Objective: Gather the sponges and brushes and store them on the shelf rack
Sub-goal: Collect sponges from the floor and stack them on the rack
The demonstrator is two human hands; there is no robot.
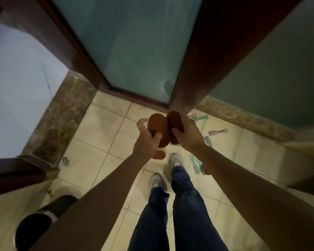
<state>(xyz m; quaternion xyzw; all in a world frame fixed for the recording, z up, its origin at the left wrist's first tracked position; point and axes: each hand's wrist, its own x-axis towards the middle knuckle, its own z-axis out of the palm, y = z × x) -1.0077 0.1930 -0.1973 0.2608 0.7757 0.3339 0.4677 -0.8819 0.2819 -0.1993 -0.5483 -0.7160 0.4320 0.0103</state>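
Note:
My left hand [146, 139] grips a brown oval sponge [159, 124] in front of me. My right hand [186, 132] grips a second brown sponge [174, 119], and the two sponges touch edge to edge. A third brown sponge [159, 155] lies on the floor tiles below my left wrist. Several small brushes lie on the floor at the right: a pink one [217, 132], a blue one [208, 141], a green one [200, 118] near the wall and a green one [195, 163] beside my right forearm. No shelf rack is in view.
A dark wooden door frame with frosted glass [134, 51] stands straight ahead, its post [185, 91] just behind the sponges. A speckled stone skirting [58, 124] runs along the left wall. A black round bin [42, 220] stands at the lower left. My shoes [177, 160] are on the tiles.

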